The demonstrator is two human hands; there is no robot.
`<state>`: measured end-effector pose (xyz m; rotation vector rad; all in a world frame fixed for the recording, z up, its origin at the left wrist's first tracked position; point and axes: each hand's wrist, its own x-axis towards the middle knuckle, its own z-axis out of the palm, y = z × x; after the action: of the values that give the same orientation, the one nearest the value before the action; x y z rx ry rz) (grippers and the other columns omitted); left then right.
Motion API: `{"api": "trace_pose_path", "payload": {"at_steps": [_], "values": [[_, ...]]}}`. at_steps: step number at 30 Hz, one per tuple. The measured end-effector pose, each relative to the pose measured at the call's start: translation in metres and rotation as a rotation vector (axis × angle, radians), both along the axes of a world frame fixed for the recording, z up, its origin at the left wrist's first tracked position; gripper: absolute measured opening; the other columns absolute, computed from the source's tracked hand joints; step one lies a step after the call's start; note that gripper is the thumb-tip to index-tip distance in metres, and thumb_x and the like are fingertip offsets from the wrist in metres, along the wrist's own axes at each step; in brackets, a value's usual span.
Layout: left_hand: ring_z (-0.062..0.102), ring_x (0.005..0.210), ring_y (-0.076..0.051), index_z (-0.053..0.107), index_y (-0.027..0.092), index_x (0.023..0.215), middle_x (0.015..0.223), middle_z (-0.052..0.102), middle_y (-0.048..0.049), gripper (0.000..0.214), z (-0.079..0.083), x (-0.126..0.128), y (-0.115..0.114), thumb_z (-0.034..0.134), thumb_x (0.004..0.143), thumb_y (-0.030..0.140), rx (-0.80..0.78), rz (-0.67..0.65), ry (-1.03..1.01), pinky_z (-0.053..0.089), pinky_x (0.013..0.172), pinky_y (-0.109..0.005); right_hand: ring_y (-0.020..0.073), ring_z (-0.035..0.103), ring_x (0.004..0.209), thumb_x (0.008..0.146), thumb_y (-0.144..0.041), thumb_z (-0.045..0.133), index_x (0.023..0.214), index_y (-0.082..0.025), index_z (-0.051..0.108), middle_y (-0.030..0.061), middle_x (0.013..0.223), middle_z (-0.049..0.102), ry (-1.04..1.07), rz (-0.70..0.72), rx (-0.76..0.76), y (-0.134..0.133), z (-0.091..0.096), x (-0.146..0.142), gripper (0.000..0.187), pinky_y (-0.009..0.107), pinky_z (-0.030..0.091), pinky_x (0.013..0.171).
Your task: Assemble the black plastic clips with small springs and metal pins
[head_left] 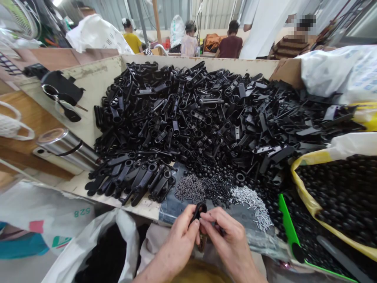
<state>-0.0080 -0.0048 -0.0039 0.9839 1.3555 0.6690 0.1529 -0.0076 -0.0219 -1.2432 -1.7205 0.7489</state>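
Currently, black plastic part (197, 211) grasped in left hand (183, 232); right hand (226, 228) held against it, grip unclear; silver pins (250, 197) heaped nearby.

Assembly workshop: heaped black plastic parts (176, 102), several people (231, 46) beyond.

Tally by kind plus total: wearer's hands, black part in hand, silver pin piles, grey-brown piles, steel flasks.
Hands (left hand, right hand): 2
Held black part: 1
Silver pin pile: 1
Grey-brown pile: 1
Steel flask: 1
Total: 6
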Motion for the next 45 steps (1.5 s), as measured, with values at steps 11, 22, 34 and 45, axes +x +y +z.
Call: {"api": "trace_pose_path", "payload": {"at_steps": [11, 22, 34, 45], "values": [[0.048, 0.074, -0.015, 0.066, 0.022, 0.109, 0.081, 0.057, 0.0017, 0.044, -0.040, -0.005, -0.003, 0.064, 0.088, 0.060, 0.024, 0.071, -0.247, 0.044, 0.068, -0.025, 0.0199, 0.075, 0.086, 0.104, -0.029, 0.049, 0.134, -0.026, 0.065, 0.0066, 0.101, 0.078, -0.329, 0.132, 0.012, -0.010, 0.006, 0.016, 0.034, 0.027, 0.058, 0.072], [0.049, 0.070, -0.016, 0.067, 0.020, 0.117, 0.075, 0.056, 0.0018, 0.050, -0.046, -0.006, -0.003, 0.067, 0.085, 0.059, 0.049, 0.075, -0.178, 0.043, 0.068, -0.027, 0.0181, 0.073, 0.074, 0.104, -0.016, 0.035, 0.098, -0.023, 0.061, 0.0028, 0.084, 0.074, -0.332, 0.199, -0.194, -0.008, 0.002, 0.010, 0.028, 0.024, 0.051, 0.065], [0.045, 0.065, -0.014, 0.066, 0.020, 0.112, 0.072, 0.054, 0.0030, 0.044, -0.042, -0.004, -0.001, 0.062, 0.089, 0.058, 0.064, 0.040, -0.180, 0.039, 0.063, -0.025, 0.0212, 0.077, 0.087, 0.098, -0.012, 0.037, 0.112, -0.022, 0.067, 0.0066, 0.099, 0.080, -0.335, 0.204, -0.234, -0.006, 0.002, 0.010, 0.035, 0.025, 0.054, 0.072], [0.047, 0.063, -0.015, 0.067, 0.021, 0.105, 0.066, 0.051, 0.0049, 0.037, -0.038, 0.001, -0.003, 0.067, 0.085, 0.052, 0.025, 0.112, -0.137, 0.039, 0.060, -0.024, 0.0220, 0.077, 0.064, 0.087, -0.003, 0.044, 0.105, -0.022, 0.065, 0.0049, 0.084, 0.080, -0.666, 0.205, -0.243, -0.005, 0.001, 0.004, 0.033, 0.026, 0.042, 0.050]]}}
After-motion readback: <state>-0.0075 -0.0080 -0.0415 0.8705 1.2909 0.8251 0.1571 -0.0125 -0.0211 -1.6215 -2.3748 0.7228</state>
